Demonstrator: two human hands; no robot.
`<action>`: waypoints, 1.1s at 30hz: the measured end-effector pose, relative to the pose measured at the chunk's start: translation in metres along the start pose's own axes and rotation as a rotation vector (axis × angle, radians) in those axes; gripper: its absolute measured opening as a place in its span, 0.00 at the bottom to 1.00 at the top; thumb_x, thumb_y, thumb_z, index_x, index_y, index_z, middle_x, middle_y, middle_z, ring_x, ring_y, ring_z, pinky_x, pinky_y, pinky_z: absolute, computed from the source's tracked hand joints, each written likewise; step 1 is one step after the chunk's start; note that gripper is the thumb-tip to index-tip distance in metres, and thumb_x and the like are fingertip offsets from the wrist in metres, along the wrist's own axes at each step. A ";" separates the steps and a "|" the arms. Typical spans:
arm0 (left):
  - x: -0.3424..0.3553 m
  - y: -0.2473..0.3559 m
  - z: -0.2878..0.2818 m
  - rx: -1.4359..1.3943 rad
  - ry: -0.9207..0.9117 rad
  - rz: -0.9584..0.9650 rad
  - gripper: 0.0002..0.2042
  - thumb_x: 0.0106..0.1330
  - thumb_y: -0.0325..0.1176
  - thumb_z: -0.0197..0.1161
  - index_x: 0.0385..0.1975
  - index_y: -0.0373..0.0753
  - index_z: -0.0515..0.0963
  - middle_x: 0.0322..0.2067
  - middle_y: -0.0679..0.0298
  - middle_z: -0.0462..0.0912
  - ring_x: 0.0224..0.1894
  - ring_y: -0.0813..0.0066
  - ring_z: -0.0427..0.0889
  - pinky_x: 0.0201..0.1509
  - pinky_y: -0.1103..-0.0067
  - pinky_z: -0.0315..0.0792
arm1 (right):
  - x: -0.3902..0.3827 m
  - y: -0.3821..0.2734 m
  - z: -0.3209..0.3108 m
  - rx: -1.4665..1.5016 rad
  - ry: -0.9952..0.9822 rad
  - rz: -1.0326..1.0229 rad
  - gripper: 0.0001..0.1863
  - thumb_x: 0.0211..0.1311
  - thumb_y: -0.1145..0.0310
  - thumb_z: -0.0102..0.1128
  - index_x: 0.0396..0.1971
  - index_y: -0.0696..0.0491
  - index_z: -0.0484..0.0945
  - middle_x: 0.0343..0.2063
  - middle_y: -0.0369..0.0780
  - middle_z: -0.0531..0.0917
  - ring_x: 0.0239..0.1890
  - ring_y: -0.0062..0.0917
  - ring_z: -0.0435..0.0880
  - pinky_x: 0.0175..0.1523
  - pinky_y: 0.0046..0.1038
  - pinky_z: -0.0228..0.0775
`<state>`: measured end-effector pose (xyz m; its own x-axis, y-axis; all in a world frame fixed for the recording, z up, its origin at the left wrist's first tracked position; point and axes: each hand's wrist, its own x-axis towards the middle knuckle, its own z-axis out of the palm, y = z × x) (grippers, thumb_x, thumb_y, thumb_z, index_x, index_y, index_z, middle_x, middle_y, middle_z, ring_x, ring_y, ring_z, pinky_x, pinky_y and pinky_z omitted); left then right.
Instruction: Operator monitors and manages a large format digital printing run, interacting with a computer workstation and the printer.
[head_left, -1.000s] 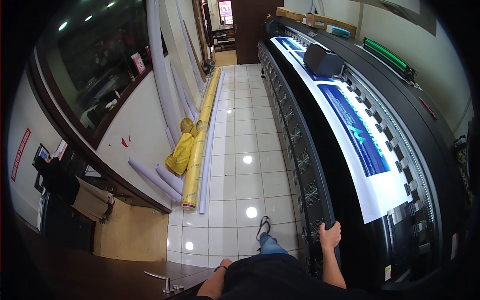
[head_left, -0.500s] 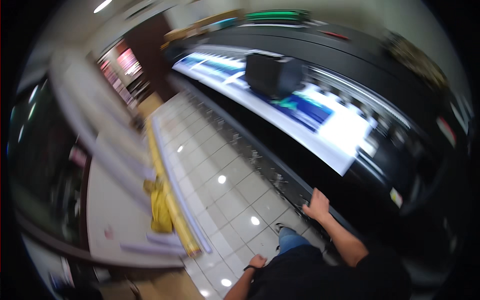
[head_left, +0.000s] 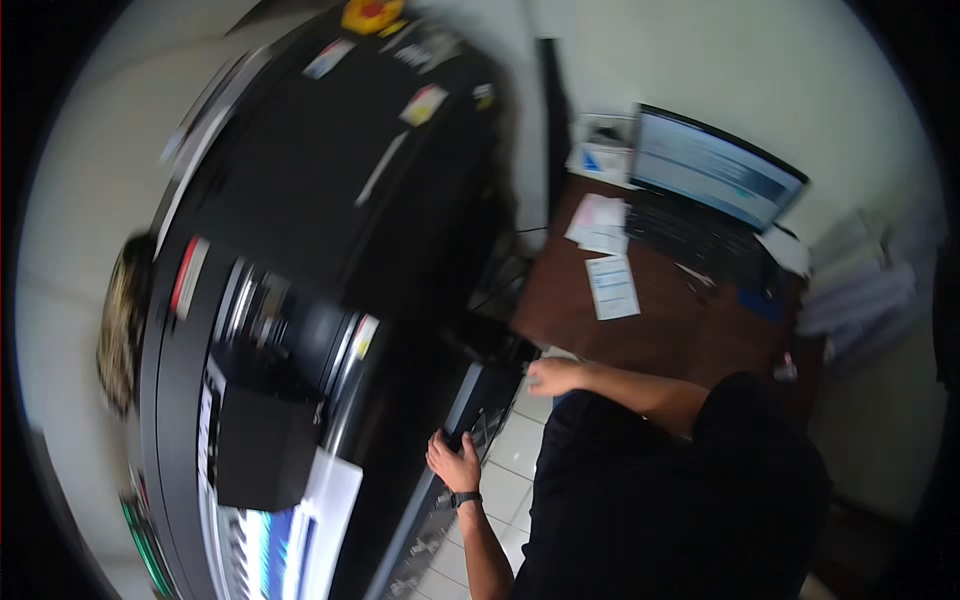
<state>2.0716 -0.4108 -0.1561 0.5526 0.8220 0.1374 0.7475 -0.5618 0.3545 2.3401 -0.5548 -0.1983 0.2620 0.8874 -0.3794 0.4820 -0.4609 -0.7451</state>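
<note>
A long black wide-format printer runs along my left side. My left hand, with a dark watch on its wrist, lies with fingers spread on the printer's front rail, holding nothing. Beyond it, by the printer's end and the near corner of a brown desk, is my right hand; its fingers look curled, and whether anything is in them is hidden. A white printed sheet with blue areas lies in the printer, beside the black box-shaped carriage.
On the brown desk stand a monitor and a black keyboard. Loose papers lie on it. A red and yellow knob sits on the printer's far end. White floor tiles show between printer and body.
My view has swung right, from the length of the printer to its end and the desk. My left hand now rests on the rail; the right hand has left it.
</note>
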 end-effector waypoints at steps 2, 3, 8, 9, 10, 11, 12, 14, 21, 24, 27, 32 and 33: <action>0.014 0.012 0.012 0.112 -0.100 0.057 0.35 0.56 0.53 0.65 0.58 0.36 0.66 0.52 0.52 0.73 0.59 0.53 0.68 0.65 0.58 0.56 | -0.042 0.044 -0.043 0.125 0.259 0.151 0.23 0.56 0.53 0.60 0.43 0.57 0.79 0.39 0.48 0.84 0.41 0.41 0.83 0.47 0.37 0.74; 0.021 0.013 0.021 0.086 -0.123 0.072 0.35 0.56 0.53 0.65 0.58 0.36 0.66 0.51 0.52 0.73 0.57 0.52 0.69 0.63 0.59 0.58 | -0.065 0.067 -0.057 0.168 0.378 0.211 0.22 0.56 0.54 0.60 0.41 0.57 0.79 0.37 0.47 0.84 0.40 0.40 0.84 0.46 0.36 0.74; 0.050 0.062 0.036 0.068 -0.241 0.113 0.37 0.55 0.54 0.66 0.58 0.35 0.65 0.51 0.50 0.73 0.55 0.48 0.70 0.59 0.57 0.63 | -0.170 0.193 -0.086 0.448 1.052 0.591 0.15 0.56 0.60 0.61 0.36 0.57 0.81 0.29 0.45 0.84 0.34 0.36 0.84 0.40 0.34 0.75; 0.055 0.067 0.044 0.067 -0.236 0.131 0.37 0.55 0.55 0.66 0.58 0.35 0.65 0.52 0.50 0.73 0.55 0.48 0.70 0.58 0.57 0.63 | -0.189 0.234 -0.085 0.574 1.175 0.657 0.14 0.56 0.61 0.61 0.35 0.56 0.81 0.29 0.45 0.84 0.34 0.35 0.84 0.40 0.34 0.74; 0.061 0.071 0.052 0.092 -0.232 0.147 0.38 0.55 0.56 0.66 0.58 0.35 0.65 0.51 0.50 0.73 0.55 0.48 0.71 0.57 0.57 0.64 | -0.213 0.270 -0.089 0.589 1.328 0.779 0.13 0.56 0.62 0.60 0.35 0.56 0.81 0.29 0.45 0.84 0.33 0.35 0.84 0.40 0.34 0.74; 0.064 0.073 0.059 0.117 -0.227 0.156 0.38 0.54 0.57 0.66 0.58 0.35 0.66 0.51 0.50 0.74 0.54 0.48 0.71 0.56 0.56 0.65 | -0.232 0.297 -0.098 0.600 1.473 0.902 0.12 0.56 0.63 0.59 0.34 0.55 0.81 0.30 0.45 0.84 0.33 0.36 0.84 0.41 0.34 0.74; 0.065 0.069 0.062 0.134 -0.231 0.121 0.38 0.54 0.59 0.65 0.58 0.36 0.66 0.50 0.51 0.75 0.53 0.48 0.73 0.54 0.56 0.67 | -0.248 0.303 -0.113 0.459 1.577 0.969 0.12 0.56 0.63 0.59 0.34 0.56 0.81 0.30 0.45 0.84 0.35 0.37 0.84 0.41 0.35 0.74; 0.067 0.053 0.061 0.032 -0.225 0.168 0.35 0.56 0.54 0.66 0.54 0.31 0.69 0.48 0.46 0.77 0.52 0.46 0.75 0.54 0.59 0.68 | -0.289 0.313 -0.155 0.299 1.734 1.096 0.13 0.57 0.63 0.57 0.35 0.57 0.80 0.32 0.47 0.84 0.38 0.38 0.84 0.43 0.36 0.74; 0.081 0.060 0.051 -0.076 -0.284 -0.029 0.31 0.62 0.53 0.63 0.47 0.26 0.72 0.40 0.43 0.80 0.43 0.49 0.79 0.50 0.65 0.71 | -0.354 0.466 -0.252 0.038 1.620 1.182 0.18 0.60 0.62 0.54 0.46 0.58 0.76 0.35 0.50 0.84 0.37 0.38 0.85 0.40 0.36 0.75; 0.086 0.042 0.061 -0.098 -0.256 -0.077 0.28 0.62 0.53 0.63 0.38 0.26 0.74 0.33 0.47 0.80 0.36 0.55 0.79 0.43 0.67 0.71 | -0.337 0.519 -0.276 0.920 1.556 1.009 0.20 0.63 0.60 0.49 0.49 0.57 0.73 0.32 0.42 0.81 0.27 0.27 0.81 0.27 0.31 0.73; 0.093 0.042 0.060 -0.143 -0.267 -0.123 0.27 0.62 0.53 0.64 0.34 0.26 0.74 0.28 0.52 0.80 0.31 0.63 0.77 0.39 0.69 0.71 | -0.332 0.542 -0.291 1.321 1.721 0.803 0.18 0.65 0.62 0.47 0.48 0.57 0.73 0.35 0.44 0.81 0.28 0.29 0.83 0.27 0.30 0.75; 0.104 0.059 0.065 -0.188 -0.289 -0.287 0.30 0.62 0.58 0.61 0.28 0.27 0.75 0.20 0.58 0.76 0.25 0.69 0.71 0.32 0.69 0.66 | -0.341 0.570 -0.297 1.375 1.926 0.762 0.15 0.67 0.61 0.50 0.35 0.58 0.77 0.26 0.39 0.81 0.23 0.25 0.81 0.23 0.24 0.69; 0.105 0.061 0.066 -0.134 -0.300 -0.309 0.31 0.62 0.60 0.60 0.27 0.27 0.75 0.19 0.58 0.76 0.25 0.69 0.71 0.32 0.69 0.67 | -0.344 0.572 -0.303 1.344 1.946 0.822 0.15 0.67 0.61 0.51 0.31 0.58 0.78 0.23 0.39 0.82 0.22 0.24 0.81 0.22 0.23 0.68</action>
<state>2.1994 -0.3647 -0.1809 0.4084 0.8746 -0.2612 0.8508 -0.2611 0.4560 2.7789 -1.1272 -0.3283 0.5039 -0.6902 -0.5193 -0.3685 0.3720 -0.8520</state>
